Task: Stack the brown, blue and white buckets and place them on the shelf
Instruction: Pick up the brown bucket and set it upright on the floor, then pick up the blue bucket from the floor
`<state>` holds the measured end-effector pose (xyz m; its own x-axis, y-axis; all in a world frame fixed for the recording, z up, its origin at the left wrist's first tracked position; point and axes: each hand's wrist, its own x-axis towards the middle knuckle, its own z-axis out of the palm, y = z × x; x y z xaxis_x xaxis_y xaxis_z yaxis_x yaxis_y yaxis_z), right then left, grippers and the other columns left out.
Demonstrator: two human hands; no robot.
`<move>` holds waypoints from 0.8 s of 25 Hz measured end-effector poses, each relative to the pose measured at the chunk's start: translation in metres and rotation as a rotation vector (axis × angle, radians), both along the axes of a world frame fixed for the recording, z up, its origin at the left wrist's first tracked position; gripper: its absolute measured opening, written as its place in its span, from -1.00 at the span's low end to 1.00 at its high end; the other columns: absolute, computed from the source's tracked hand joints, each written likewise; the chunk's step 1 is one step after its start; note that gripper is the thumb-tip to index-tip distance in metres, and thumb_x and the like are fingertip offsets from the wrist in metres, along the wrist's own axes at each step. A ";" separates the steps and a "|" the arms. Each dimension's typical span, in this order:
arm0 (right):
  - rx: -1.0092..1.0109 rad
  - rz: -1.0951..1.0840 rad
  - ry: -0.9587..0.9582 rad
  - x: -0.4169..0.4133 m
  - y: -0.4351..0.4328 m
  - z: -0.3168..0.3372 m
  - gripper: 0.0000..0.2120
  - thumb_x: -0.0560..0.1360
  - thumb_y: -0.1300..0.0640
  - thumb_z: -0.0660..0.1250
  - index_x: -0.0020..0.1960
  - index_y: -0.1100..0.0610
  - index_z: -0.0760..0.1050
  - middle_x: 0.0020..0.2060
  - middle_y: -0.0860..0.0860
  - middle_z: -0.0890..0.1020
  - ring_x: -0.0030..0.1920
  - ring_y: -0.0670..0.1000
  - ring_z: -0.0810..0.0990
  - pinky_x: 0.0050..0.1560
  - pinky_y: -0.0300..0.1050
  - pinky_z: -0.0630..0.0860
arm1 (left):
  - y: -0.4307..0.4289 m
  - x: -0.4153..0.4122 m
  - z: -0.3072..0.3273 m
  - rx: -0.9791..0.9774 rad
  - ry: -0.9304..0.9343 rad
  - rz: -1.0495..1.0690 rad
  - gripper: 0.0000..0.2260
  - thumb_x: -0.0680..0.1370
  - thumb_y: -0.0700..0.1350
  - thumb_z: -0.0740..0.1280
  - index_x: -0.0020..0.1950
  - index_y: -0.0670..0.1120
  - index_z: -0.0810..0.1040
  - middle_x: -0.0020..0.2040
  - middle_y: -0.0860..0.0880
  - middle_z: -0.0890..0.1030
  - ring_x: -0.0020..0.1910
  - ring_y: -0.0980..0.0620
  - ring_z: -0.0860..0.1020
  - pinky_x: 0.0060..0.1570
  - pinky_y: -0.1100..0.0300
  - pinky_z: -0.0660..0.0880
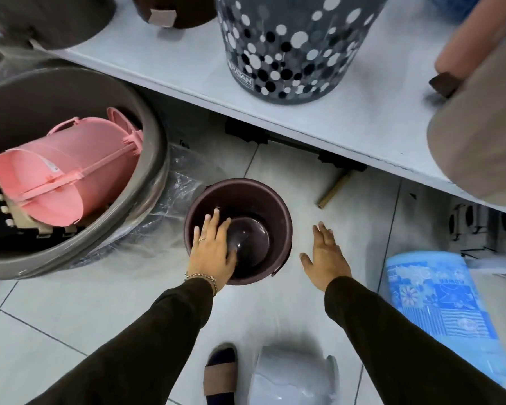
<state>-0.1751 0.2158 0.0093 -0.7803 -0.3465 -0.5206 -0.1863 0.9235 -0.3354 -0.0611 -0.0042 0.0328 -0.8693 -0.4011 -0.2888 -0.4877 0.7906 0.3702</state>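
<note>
A dark brown bucket (263, 206) stands upright on the tiled floor below the shelf (348, 124). My left hand (212, 249) lies over its near left rim, fingers spread and reaching inside, and I cannot tell whether it grips the rim. To the right of the bucket hovers my right hand (324, 254), flat, fingers apart, holding nothing. A white bucket (292, 375) lies on its side at the bottom of the view by my foot. At the right edge a blue patterned bucket (438, 302) lies on the floor.
A large grey tub (155, 159) at left holds a pink bin (67, 176) and sits on clear plastic wrap. On the shelf stand a dotted grey basket (289, 45), dark containers at the back left and a beige one (479, 135) at right. A wooden stick (333, 191) lies under the shelf.
</note>
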 end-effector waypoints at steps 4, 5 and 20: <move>0.062 0.027 -0.017 0.008 0.107 0.018 -0.20 0.54 0.00 0.32 0.62 0.13 -0.03 0.64 0.03 -0.05 0.63 0.08 -0.06 0.59 0.11 0.05 | 0.101 0.002 0.012 -0.030 -0.013 -0.152 -0.45 0.57 -0.03 0.20 0.54 -0.05 0.15 0.61 -0.06 0.07 0.60 -0.09 -0.03 0.57 -0.05 -0.08; 0.082 0.015 -0.036 0.010 0.136 0.022 -0.12 0.48 -0.03 0.38 0.63 0.10 -0.03 0.64 0.02 -0.05 0.63 0.08 -0.05 0.59 0.12 0.04 | 0.127 0.004 0.011 -0.023 -0.022 -0.169 -0.46 0.57 -0.02 0.19 0.54 -0.05 0.16 0.60 -0.06 0.09 0.60 -0.09 -0.03 0.56 -0.05 -0.08; 0.106 -0.200 0.087 0.033 0.509 -0.060 -0.58 0.58 -0.01 0.29 0.41 -0.02 0.36 0.28 0.00 0.59 0.19 0.12 0.60 0.30 0.09 0.47 | 0.517 0.010 -0.120 0.459 -0.196 0.053 -0.61 0.53 -0.05 0.30 0.33 -0.04 0.33 0.30 -0.10 0.51 0.21 -0.17 0.54 0.19 -0.03 0.50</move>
<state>-0.1421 0.7252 -0.0508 -0.8712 -0.1275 -0.4741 -0.0201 0.9741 -0.2251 -0.0507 0.5126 -0.0868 -0.7630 -0.2359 -0.6019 -0.6178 0.5400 0.5716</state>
